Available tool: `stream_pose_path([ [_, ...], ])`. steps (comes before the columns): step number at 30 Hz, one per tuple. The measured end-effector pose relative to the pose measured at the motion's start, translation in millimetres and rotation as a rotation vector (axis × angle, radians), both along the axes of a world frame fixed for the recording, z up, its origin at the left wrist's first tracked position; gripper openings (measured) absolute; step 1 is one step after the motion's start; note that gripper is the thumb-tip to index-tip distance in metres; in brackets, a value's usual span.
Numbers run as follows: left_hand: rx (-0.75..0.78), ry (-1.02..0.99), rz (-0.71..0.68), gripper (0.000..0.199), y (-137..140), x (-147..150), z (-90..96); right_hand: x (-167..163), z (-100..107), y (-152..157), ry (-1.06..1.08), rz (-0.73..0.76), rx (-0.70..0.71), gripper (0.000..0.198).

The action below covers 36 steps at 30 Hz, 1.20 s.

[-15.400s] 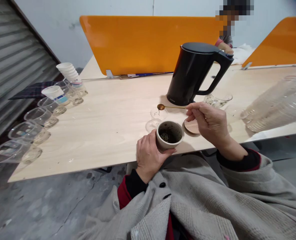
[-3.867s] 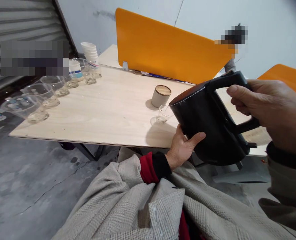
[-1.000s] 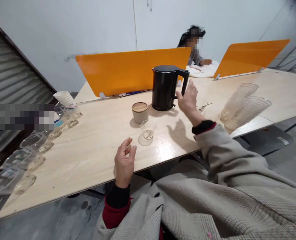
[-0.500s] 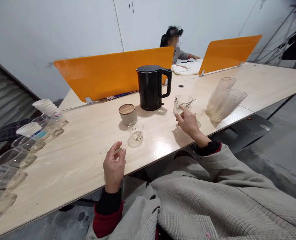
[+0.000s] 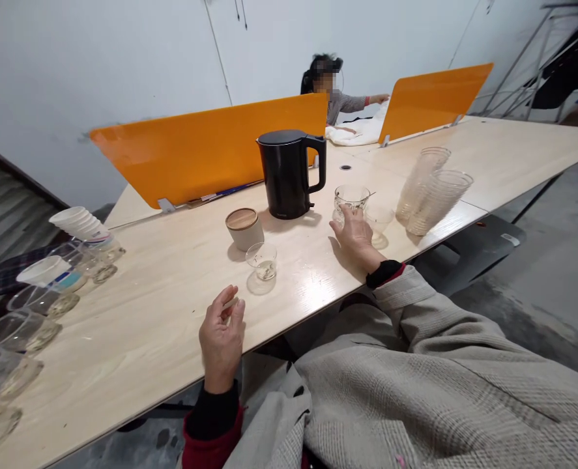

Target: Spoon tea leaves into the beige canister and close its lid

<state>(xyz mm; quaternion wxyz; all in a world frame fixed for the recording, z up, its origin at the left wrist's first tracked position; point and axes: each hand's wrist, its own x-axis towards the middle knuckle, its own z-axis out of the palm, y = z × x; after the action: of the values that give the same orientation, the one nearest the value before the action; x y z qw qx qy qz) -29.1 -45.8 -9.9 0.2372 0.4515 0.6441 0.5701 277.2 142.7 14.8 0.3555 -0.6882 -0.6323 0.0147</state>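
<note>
My left hand [image 5: 221,340] hovers at the table's front edge, fingers loosely curled and apart, holding nothing. Just beyond it stands a clear plastic cup [image 5: 262,264] with some small leafy bits in its bottom. My right hand [image 5: 356,238] reaches over the table with thumb and fingers apart. Its fingertips are at the near side of a glass bowl [image 5: 352,195] with dark bits like tea leaves; whether they touch it I cannot tell. A thin stick pokes over the bowl's rim. Right of this hand is another clear cup [image 5: 379,225], partly hidden.
A black kettle [image 5: 289,176] and a wooden-lidded canister [image 5: 245,229] stand behind the cup. Stacked clear cups [image 5: 438,202] are at right. Several clear cups [image 5: 42,329] and white paper cups [image 5: 81,225] line the left. Orange dividers [image 5: 201,146] run along the back; a person [image 5: 340,101] sits beyond.
The view has shifted slightly, moving the table's things a little leftward. My right hand has reached a bit closer to the glass bowl. My left hand is nearly still.
</note>
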Motion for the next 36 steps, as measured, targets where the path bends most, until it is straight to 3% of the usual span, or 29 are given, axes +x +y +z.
stream_pose_path([
  [3,-0.005,0.001,0.001,0.053,0,1,1.5,-1,-2,0,0.031,0.029,0.024,0.056],
  [10,-0.026,0.001,0.012,0.054,0,1,3.5,6,3,9,0.049,0.011,-0.063,0.053],
  [15,-0.029,0.002,0.032,0.057,-1,3,6.4,8,0,-12,0.008,0.034,-0.089,0.065],
  [18,-0.016,0.029,0.034,0.056,-1,3,8.1,21,-3,-32,-0.013,0.064,0.010,0.065],
  [25,-0.033,0.044,0.037,0.057,-2,3,9.0,81,-8,-59,0.070,-0.039,0.353,0.034],
  [27,-0.033,0.031,0.036,0.058,-2,3,8.3,98,-11,-56,0.096,-0.109,0.394,0.042],
  [29,-0.036,0.019,0.035,0.058,-2,3,7.6,111,-17,-46,0.098,-0.144,0.377,0.065],
  [32,-0.044,0.018,0.034,0.056,-2,3,7.4,124,-30,-25,0.145,-0.066,0.250,0.098],
  [36,-0.037,0.037,0.037,0.055,-2,3,9.0,125,-44,-7,0.354,0.044,0.053,0.111],
])
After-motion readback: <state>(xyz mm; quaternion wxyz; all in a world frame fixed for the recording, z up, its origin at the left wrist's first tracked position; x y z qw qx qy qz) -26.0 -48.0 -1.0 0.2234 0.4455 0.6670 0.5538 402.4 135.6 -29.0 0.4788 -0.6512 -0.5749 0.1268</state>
